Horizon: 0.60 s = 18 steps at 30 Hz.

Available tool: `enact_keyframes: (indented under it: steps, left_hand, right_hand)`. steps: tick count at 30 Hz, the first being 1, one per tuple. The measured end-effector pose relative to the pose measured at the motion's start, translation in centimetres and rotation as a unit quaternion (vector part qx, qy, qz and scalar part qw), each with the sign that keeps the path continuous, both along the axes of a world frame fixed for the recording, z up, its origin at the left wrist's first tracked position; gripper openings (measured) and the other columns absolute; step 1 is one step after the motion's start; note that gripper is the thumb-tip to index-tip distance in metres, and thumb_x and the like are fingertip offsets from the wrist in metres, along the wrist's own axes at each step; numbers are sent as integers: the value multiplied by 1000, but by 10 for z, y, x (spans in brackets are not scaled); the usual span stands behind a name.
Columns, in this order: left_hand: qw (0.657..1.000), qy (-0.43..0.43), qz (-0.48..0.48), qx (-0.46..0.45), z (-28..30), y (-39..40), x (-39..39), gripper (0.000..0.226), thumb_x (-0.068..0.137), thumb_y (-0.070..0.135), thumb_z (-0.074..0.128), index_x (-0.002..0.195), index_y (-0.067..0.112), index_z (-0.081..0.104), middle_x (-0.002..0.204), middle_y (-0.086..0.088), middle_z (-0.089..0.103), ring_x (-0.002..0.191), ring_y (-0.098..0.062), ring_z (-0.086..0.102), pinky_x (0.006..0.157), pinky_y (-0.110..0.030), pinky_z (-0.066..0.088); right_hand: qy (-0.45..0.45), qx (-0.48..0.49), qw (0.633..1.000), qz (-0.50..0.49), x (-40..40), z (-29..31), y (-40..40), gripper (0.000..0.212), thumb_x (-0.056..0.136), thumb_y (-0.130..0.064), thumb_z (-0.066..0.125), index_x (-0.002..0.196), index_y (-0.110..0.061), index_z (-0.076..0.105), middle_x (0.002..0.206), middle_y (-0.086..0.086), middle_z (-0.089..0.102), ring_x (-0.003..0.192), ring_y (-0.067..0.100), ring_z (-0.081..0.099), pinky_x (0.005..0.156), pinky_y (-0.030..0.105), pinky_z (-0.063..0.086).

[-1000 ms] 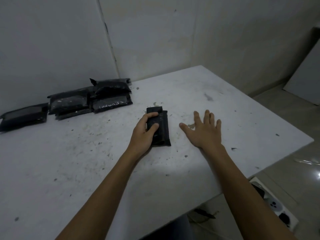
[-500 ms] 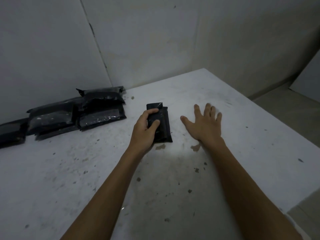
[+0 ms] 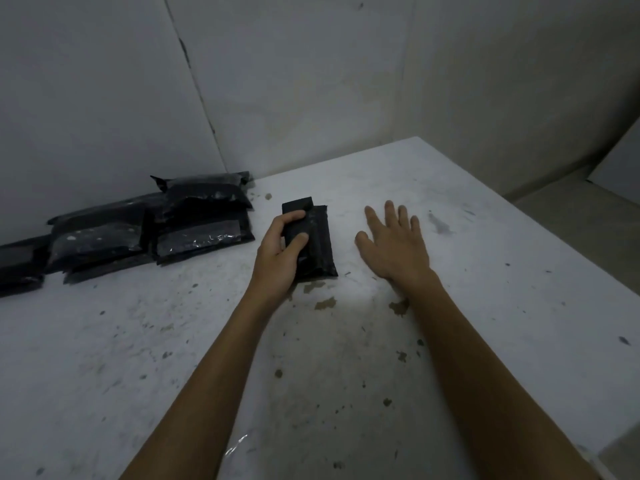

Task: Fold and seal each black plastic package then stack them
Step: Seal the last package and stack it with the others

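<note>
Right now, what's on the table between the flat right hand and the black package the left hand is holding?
Nothing: in the head view only bare, stained table separates the right hand from the black package gripped by the left hand.

A white table (image 3: 485, 237), stained and speckled with dark spots, stands against pale grey walls (image 3: 311, 81), with a bit of clear film (image 3: 235, 445) near its near edge.

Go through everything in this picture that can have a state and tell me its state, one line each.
Folded black plastic package: lying on the table, gripped by the left hand.
Left hand: curled round the package.
Right hand: open, fingers spread, empty.
Pile of black plastic packages: stacked against the wall.
White stained table: stained.
</note>
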<state>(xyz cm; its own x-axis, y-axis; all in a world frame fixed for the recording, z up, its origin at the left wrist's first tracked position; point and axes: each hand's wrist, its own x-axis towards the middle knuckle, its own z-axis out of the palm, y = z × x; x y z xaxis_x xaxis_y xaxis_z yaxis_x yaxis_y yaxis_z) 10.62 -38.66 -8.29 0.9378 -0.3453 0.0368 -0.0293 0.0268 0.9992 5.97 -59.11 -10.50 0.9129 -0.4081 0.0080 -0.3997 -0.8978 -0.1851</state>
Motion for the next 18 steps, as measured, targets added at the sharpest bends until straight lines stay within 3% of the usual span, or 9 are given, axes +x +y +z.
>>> enact_keyframes:
  steps: [2, 4, 8, 12, 15, 18]
  left_hand:
    - [1000, 0, 14, -6, 0, 3, 4, 31, 105, 8, 54, 129, 24, 64, 123, 6, 64, 109, -16, 66, 79, -27, 60]
    - [1000, 12, 19, -17, 0, 6, 6, 31, 105, 7, 53, 130, 21, 63, 123, 5, 64, 107, -13, 66, 77, -22, 58]
    - [999, 28, 13, -33, -1, 10, 6, 30, 105, 7, 54, 128, 24, 65, 125, 1, 65, 112, -18, 67, 85, -29, 59]
    - [998, 35, 24, -48, 1, 16, 0, 31, 104, 5, 54, 129, 21, 65, 124, -1, 67, 108, -15, 69, 82, -26, 59]
    - [997, 41, 38, -58, 3, 30, -7, 32, 104, 3, 53, 130, 18, 64, 123, -1, 67, 103, -10, 71, 79, -24, 58]
    - [995, 50, 54, -70, 4, 49, -14, 31, 105, 5, 53, 128, 21, 65, 125, 1, 67, 113, -16, 68, 88, -31, 60]
  right_hand:
    - [-4, -9, 1000, 13, -2, -2, 0, 67, 106, -58, 16, 165, -28, 6, 172, 10, -5, 159, 33, -5, 126, 47, -5]
    - [-13, -8, 1000, 23, -7, -2, 0, 66, 106, -58, 17, 165, -28, 10, 173, 9, 0, 159, 32, -2, 126, 46, -2]
    - [-38, 2, 999, 39, -17, 0, 6, 69, 105, -62, 24, 163, -28, 19, 172, 6, 10, 158, 30, 7, 127, 43, 4]
    - [-71, 12, 996, 51, -27, 0, 14, 72, 101, -67, 34, 161, -26, 30, 170, 7, 21, 155, 29, 18, 125, 43, 14]
    - [-86, 4, 994, 61, -34, 2, 23, 71, 98, -67, 43, 155, -25, 40, 164, 5, 32, 146, 28, 30, 118, 43, 27]
    - [-106, 12, 991, 82, -42, 3, 44, 69, 91, -67, 54, 145, -25, 53, 150, 2, 46, 132, 25, 41, 106, 42, 36]
